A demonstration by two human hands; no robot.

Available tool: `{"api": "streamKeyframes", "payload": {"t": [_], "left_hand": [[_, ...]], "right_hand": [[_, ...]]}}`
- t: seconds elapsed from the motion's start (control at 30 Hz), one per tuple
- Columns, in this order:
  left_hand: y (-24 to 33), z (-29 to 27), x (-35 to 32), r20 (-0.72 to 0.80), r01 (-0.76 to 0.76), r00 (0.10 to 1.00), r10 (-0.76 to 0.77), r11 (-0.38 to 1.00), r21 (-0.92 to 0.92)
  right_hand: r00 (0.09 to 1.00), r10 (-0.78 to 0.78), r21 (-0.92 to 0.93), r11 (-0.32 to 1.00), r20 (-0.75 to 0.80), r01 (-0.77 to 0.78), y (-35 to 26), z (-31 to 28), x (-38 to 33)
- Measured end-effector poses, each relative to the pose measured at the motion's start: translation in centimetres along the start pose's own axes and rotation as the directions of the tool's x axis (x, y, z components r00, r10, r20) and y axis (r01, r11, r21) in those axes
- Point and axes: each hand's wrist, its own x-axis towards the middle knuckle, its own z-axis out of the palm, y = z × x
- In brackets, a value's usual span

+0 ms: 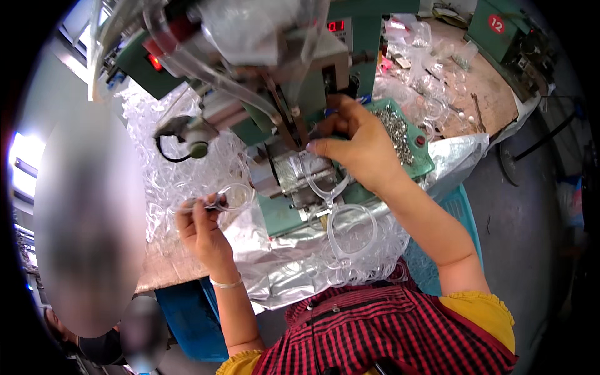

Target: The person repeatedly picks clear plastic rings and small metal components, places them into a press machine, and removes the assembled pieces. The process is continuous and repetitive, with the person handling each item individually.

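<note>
My right hand [356, 147] pinches a clear plastic glasses frame [342, 209] against the metal jig [300, 175] of a green press machine [294, 81]; the frame's lower lens ring hangs over the machine's front edge. My left hand [199, 228] holds another clear plastic frame [232, 197] by one end, just left of the machine. A silver bangle is on my left wrist.
Heaps of clear frames [169, 162] cover the table at left and the silver foil sheet [281, 262] in front. A green tray of small metal parts [400, 134] sits right of the machine. A blue crate [459, 209] stands at right, another green machine [500, 25] far right.
</note>
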Motion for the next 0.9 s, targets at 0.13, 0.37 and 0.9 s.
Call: {"api": "streamKeyframes", "payload": {"t": [0.13, 0.37, 0.9], "left_hand": [[6.8, 5.2, 2.0, 0.182, -0.423, 0.891, 0.416, 0.906, 0.001], [5.9, 9.6, 2.9, 0.239, -0.537, 0.832, 0.5, 0.834, 0.124], [1.7, 11.0, -1.5, 0.824, -0.951, 0.227, 0.519, 0.299, 0.074]], "right_hand": [[0.995, 0.048, 0.209, 0.976, 0.093, -0.066, -1.3, 1.2, -0.1], [0.998, -0.052, 0.072, 0.996, 0.034, 0.049, -1.4, 1.6, -2.3], [0.903, -0.43, -0.908, 0.385, -0.016, 0.167, 7.8, -6.4, 1.2]]}}
